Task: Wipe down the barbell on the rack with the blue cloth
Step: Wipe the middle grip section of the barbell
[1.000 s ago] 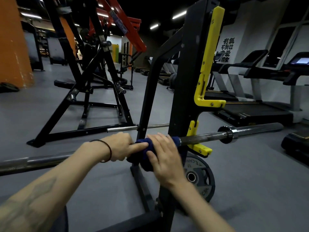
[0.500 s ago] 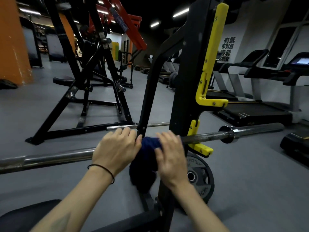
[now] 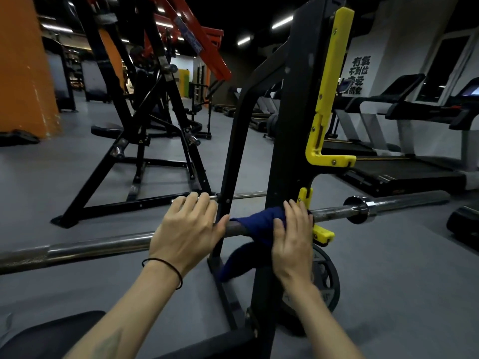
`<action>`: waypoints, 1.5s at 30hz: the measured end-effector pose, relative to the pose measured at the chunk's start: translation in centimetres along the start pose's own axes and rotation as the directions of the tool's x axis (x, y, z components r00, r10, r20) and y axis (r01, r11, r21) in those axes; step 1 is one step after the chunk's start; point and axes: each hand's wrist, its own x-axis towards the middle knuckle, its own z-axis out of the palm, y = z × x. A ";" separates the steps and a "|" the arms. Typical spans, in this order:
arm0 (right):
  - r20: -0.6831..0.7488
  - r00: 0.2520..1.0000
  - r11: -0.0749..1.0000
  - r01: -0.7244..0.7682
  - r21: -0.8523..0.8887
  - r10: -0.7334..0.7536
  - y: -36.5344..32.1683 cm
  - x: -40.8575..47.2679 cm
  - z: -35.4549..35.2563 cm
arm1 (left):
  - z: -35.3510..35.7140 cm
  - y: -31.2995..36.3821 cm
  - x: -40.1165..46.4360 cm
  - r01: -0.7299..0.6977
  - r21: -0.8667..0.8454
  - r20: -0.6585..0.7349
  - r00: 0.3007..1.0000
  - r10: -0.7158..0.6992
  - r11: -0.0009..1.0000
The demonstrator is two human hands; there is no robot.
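A steel barbell (image 3: 88, 247) lies across the view on the black rack (image 3: 295, 141), resting in a yellow hook (image 3: 321, 233). My left hand (image 3: 185, 230) is curled over the bar just left of the rack upright. A blue cloth (image 3: 259, 224) is draped over the bar beside the upright, one end hanging down below. My right hand (image 3: 293, 234) grips the cloth around the bar, close to the yellow hook. The bar's collar and sleeve (image 3: 388, 204) stick out bare to the right.
A black weight plate (image 3: 328, 281) hangs low on the rack behind my right wrist. A dark bench pad (image 3: 49, 335) sits at the bottom left. Another black frame machine (image 3: 145, 141) stands behind on the grey floor, and treadmills (image 3: 404, 161) line the right wall.
My left hand turned over from a side-on grip to a palm-down hold on the bar and slid slightly left. My right hand and the cloth shifted right towards the yellow hook, baring some bar between my hands.
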 end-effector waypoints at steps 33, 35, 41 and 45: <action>0.124 0.935 0.942 0.335 0.011 -0.333 -4.3 -4.9 2.1 | 0.1 0.1 0.2 -0.046 -0.026 0.023 0.999 0.047 0.999; 0.122 0.946 0.949 0.310 -0.062 -0.301 -0.7 -2.8 0.6 | 0.0 0.0 0.6 -0.052 -0.039 0.050 0.997 0.054 0.998; -0.055 0.972 0.957 -0.216 0.195 0.230 -5.7 -2.7 2.9 | -1.3 -0.2 2.1 -0.088 -0.098 0.250 0.962 0.110 0.991; 0.130 0.992 0.978 -0.028 0.206 0.001 -10.8 -7.4 3.4 | -1.4 -0.5 4.2 0.041 -0.209 0.565 0.820 0.086 0.977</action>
